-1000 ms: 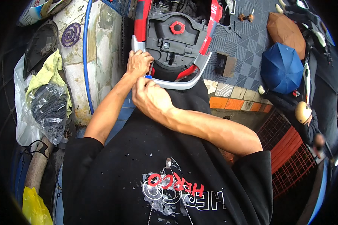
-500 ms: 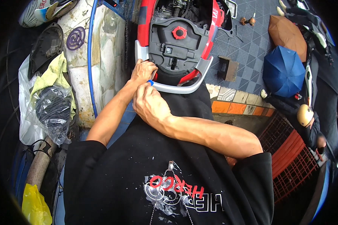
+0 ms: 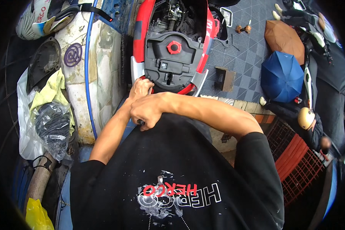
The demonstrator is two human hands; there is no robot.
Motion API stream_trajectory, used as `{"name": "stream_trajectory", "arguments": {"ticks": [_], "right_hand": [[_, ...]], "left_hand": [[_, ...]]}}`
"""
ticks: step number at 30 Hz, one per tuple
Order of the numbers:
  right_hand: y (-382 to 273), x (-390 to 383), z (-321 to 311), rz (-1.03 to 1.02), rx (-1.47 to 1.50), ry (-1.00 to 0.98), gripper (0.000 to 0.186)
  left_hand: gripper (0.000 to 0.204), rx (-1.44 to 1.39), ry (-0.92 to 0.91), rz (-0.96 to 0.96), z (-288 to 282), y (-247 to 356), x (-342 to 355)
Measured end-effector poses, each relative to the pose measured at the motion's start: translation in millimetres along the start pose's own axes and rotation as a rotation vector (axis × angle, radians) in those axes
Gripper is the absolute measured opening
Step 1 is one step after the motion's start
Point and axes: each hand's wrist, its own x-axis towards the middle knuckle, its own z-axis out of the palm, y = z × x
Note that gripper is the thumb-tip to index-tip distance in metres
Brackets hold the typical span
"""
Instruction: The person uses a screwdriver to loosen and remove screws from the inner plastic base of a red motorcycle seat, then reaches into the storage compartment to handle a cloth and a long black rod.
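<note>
In front of me is the rear of a red motor scooter [image 3: 140, 42] with its seat off. A black plastic cover [image 3: 157, 57] with a red fuel cap [image 3: 174, 47] and a silver grab rail [image 3: 137, 69] show there. My left hand [image 3: 140, 89] is closed at the rail's near left corner; what its fingers pinch is hidden. Just below and overlapping it, my right hand [image 3: 148, 110] is wrapped round a tool [image 3: 141, 122], of which only a dark handle end shows. Its working end is covered by my hands.
On the left, a tiled ledge [image 3: 78, 103] carries a purple coil [image 3: 73, 55], a helmet [image 3: 42, 21] and a blue hose [image 3: 87, 69]. A yellow cloth [image 3: 51, 89] and bagged parts lie beside it. Blue [image 3: 282, 76] and brown [image 3: 284, 38] umbrellas and a helmeted person [image 3: 306, 119] are at right.
My right hand has turned over with its wrist and elbow raised, and has dropped slightly nearer me. The tool's dark end now shows; the blue piece seen earlier is hidden. The view has shifted somewhat.
</note>
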Motion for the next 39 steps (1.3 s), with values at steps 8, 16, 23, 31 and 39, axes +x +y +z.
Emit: {"name": "stream_trajectory", "arguments": {"ticks": [8, 16, 23, 31, 39], "right_hand": [[12, -3, 48, -0.09, 0.061, 0.624, 0.026], [1, -6, 49, -0.047, 0.139, 0.703, 0.022], [10, -1, 29, -0.105, 0.101, 0.334, 0.017], [6, -1, 48, -0.005, 0.095, 0.683, 0.017], [-85, -71, -8, -0.299, 0.09, 0.506, 0.017]], "left_hand": [[0.013, 0.081, 0.07, -0.064, 17, -11, 0], [0.012, 0.08, 0.054, 0.015, 16, -13, 4], [0.014, 0.093, 0.017, 0.049, 4, -9, 4], [0.013, 0.035, 0.027, 0.011, -7, 8, 11], [0.011, 0.095, 0.055, -0.108, 1, 22, 11]]}}
